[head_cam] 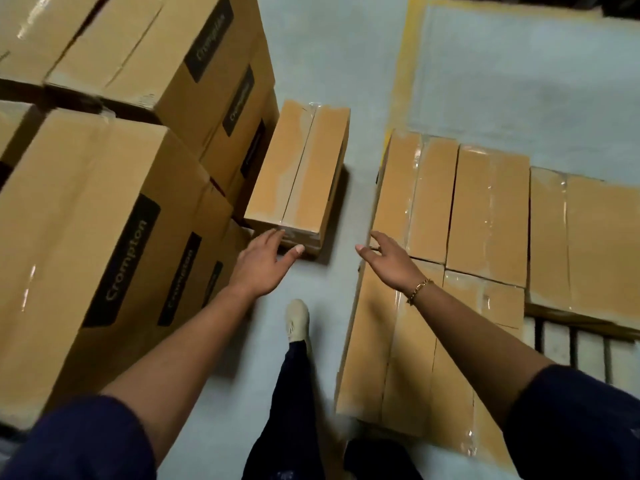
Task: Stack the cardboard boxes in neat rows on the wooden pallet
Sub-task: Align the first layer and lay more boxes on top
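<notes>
Cardboard box [301, 168], single, lies flat on the grey floor [329, 64] in the aisle between two groups of cartons, just beside the foot of the tall stack [104, 202] on the left. Its long axis runs away from the person, leaning slightly right toward the far end. A taped seam runs the full length of its top face. A second edge shows under its near end; cannot tell whether another box lies beneath. Left hand [263, 265]: fingers straight, tips at the near top edge of the box, thumb spread toward the near face, nothing gripped; contact not certain. Right hand [394, 265]: fingers apart and relaxed, holding nothing, over the near-left corner of the far row of flat boxes [485, 209] on the right; a chain bracelet [419, 289] sits at its wrist. Those boxes lie side by side in two rows on the wooden pallet [585, 348], whose bare slats show at the right edge; their long axes run roughly parallel to the single box. The tall stack's sides carry dark labels. A yellow floor line [405, 81] runs past the pallet's far-left corner. One light shoe [297, 320] stands on the floor between the arms.
</notes>
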{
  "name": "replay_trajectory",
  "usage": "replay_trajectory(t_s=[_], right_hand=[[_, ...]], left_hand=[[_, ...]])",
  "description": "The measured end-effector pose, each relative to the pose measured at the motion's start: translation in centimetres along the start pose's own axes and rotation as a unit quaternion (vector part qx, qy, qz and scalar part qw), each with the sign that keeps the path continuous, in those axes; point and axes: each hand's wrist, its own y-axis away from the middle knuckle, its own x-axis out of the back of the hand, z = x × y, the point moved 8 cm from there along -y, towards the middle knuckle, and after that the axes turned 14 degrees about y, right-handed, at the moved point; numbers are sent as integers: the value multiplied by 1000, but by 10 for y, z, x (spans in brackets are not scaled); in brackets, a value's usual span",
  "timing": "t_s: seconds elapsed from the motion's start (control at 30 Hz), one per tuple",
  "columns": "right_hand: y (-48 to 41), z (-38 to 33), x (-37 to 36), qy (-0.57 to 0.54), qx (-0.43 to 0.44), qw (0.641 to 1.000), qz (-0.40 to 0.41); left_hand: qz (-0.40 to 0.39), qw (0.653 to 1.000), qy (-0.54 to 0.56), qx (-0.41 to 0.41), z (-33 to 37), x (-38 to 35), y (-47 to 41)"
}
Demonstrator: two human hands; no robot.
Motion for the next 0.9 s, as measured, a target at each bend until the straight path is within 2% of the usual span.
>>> replay_trajectory(t_s=[0.17,0.47,0.63,0.9], right_hand=[[-113,-10,-31,-50,-57,997,-13],[-298,13,-111,-152,-151,977,-20],[-371,29,-162,-225,-178,958,-13],[-411,42,-215,-342,-174,923,-17]], left_hand=[[-21,997,59,48,-55,12,-130],[39,972,146,178,-193,-2,-341],[57,949,204,235,-251,-31,-389],[97,920,286,248,-299,-47,-415]])
